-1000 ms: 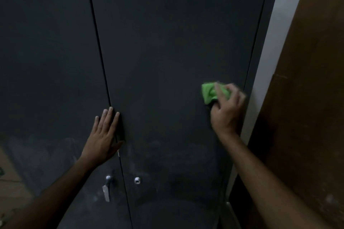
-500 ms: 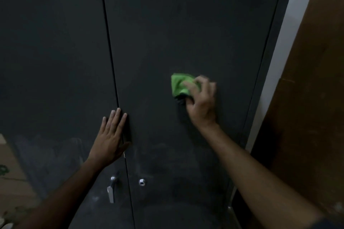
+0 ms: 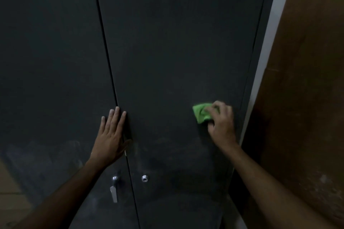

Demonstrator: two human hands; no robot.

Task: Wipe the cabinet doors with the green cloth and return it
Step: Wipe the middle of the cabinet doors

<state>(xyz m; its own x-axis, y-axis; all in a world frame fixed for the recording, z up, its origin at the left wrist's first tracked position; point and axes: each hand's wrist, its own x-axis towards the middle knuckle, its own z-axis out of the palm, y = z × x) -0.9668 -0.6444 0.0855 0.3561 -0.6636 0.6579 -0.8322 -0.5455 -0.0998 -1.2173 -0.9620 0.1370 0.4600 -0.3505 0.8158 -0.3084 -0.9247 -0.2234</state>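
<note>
Green cloth (image 3: 202, 114), bunched under the gripping right hand (image 3: 221, 123), scrubs the right cabinet door (image 3: 176, 52); the flat, spread left hand (image 3: 111, 135) braces the seam.

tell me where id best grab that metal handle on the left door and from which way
Grip the lever handle by its flat blade hanging below the round hub, probably from the front with fingers wrapped around it. The left hand, resting flat on the left door just above, is nearest.

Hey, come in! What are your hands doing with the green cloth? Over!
Right hand grips green cloth against right cabinet door. Left hand flat on door seam, above handle. Nothing in the way.
</note>
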